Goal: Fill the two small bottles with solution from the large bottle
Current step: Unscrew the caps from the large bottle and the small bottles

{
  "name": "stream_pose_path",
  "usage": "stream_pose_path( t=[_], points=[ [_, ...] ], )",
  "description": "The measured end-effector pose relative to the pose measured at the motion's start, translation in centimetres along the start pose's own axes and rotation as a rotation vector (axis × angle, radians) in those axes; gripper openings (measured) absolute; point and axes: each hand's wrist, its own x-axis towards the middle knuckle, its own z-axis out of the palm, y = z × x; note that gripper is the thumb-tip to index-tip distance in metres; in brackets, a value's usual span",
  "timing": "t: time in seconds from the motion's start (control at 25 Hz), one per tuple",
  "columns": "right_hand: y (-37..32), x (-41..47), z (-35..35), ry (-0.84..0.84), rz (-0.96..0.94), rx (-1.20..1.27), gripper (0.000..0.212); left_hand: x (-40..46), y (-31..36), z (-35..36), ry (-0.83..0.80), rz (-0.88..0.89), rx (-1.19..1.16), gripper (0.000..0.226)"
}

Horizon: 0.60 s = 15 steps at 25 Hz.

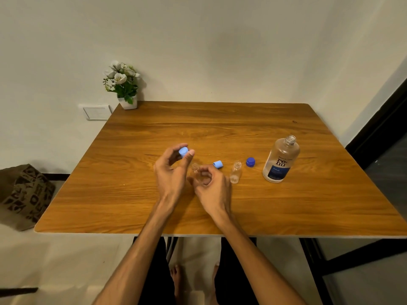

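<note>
My left hand (172, 172) pinches a light blue cap (183, 151) between thumb and fingers, just above the table. My right hand (212, 186) grips a small clear bottle (195, 170) whose open mouth shows between the two hands; its lower part is hidden by my fingers. A second light blue cap (218, 164) lies on its side behind my right hand. The other small clear bottle (235, 172) stands open to the right. The large solution bottle (280, 160) stands uncapped at the right, its dark blue cap (250, 162) on the table beside it.
The wooden table (220, 212) reaches the wall at the back. A white pot of flowers (123, 84) stands on its far left corner. A patterned bag (24, 194) sits on the floor to the left. A dark door frame is at the right.
</note>
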Motion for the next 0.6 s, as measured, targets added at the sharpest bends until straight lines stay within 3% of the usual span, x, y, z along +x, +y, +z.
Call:
stream_pose_path(
  t=[0.08,0.28,0.48,0.6],
  points=[
    [0.0,0.2,0.6,0.021,0.013,-0.004,0.034,1.9,-0.9,-0.7,0.042,-0.001,0.138,0.021],
    [0.5,-0.3,0.8,0.037,-0.001,-0.03,0.035,3.0,-4.4,-1.4,-0.268,-0.101,0.533,0.023],
    [1.1,-0.4,0.7,0.017,0.006,-0.024,0.042,2.6,-4.5,-1.3,-0.306,-0.06,0.509,0.047],
    [1.2,-0.8,-0.1,-0.009,-0.004,0.001,0.057,1.5,-3.5,-1.5,-0.201,-0.02,0.416,0.045]
  ],
)
